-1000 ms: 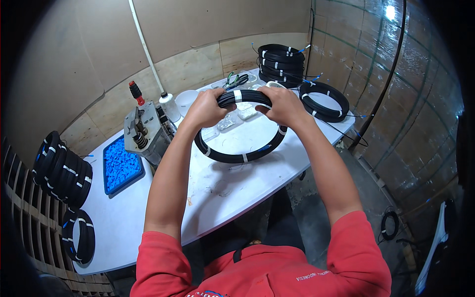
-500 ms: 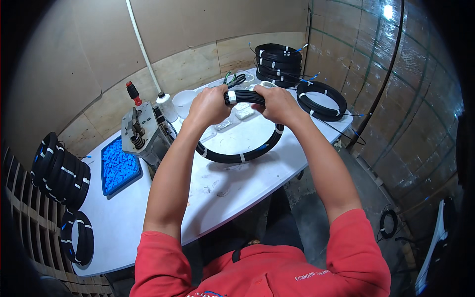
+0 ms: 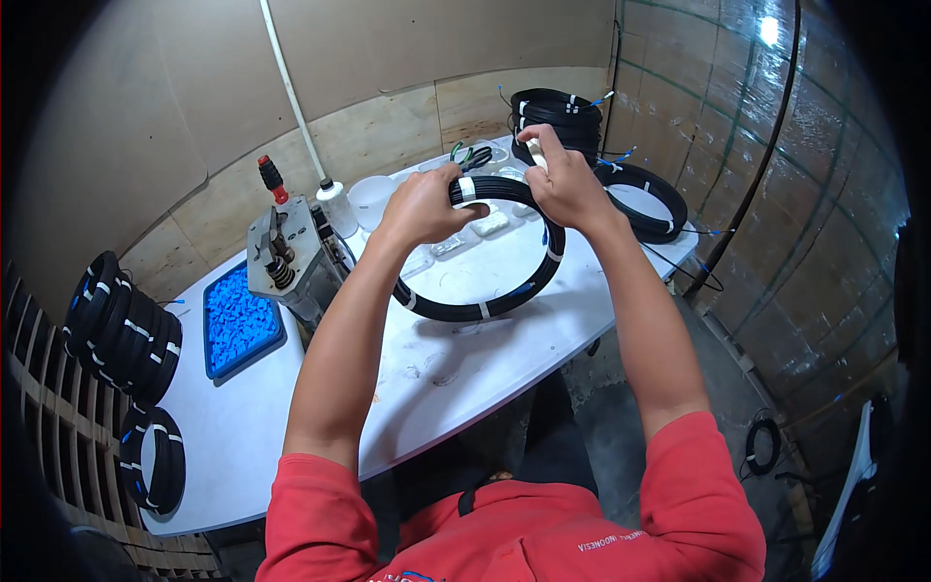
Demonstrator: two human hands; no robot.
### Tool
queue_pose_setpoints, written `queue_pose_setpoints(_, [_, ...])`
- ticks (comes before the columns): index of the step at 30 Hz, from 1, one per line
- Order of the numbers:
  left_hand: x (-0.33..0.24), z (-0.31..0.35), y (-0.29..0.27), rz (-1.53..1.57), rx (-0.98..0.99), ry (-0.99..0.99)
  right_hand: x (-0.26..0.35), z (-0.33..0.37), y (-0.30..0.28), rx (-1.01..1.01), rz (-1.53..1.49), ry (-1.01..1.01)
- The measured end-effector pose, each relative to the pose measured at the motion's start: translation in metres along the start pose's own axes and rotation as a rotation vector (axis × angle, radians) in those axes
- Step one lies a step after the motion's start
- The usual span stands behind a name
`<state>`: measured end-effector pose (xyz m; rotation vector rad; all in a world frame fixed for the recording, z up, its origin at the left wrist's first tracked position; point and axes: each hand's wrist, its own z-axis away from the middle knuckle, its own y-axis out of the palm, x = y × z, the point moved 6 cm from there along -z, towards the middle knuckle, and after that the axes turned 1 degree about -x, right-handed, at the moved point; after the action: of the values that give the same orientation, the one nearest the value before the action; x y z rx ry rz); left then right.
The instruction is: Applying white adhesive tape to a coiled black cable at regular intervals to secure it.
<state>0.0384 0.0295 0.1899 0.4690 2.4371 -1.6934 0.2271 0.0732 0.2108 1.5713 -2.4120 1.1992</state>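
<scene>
A black cable coil [image 3: 506,304], bound with several bands of white tape, is held tilted up over the white table. My left hand [image 3: 423,206] is closed round its upper left part, beside a white band, the thumb inside the ring. At the coil's upper right, my right hand [image 3: 565,184] is closed on a small white item [image 3: 536,152], which looks like a roll of tape; the fingers partly cover it. That hand overlaps the coil in view; whether it touches the coil I cannot tell.
A metal hand press [image 3: 291,254] with a red-handled screwdriver and a blue tray [image 3: 240,322] of blue pieces are at left. White bottle [image 3: 337,208], bowl and pliers [image 3: 475,158] stand behind. Coil stacks [image 3: 126,330] sit at far left; more coils [image 3: 644,199] lie back right.
My right hand has let go of the coil's top and risen to the right, now with the small white item in it. The left hand keeps its hold on the coil.
</scene>
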Motion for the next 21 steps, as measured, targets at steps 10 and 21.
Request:
queue_pose_setpoints(10, [0.008,0.003,0.0,0.32,-0.225,-0.019,0.025,-0.01,0.005,0.373,-0.008,-0.079])
queue_pose_setpoints(21, [0.0,0.01,-0.004,0.362,-0.37,0.071,0.035,-0.024,0.02,0.554,0.377,-0.242])
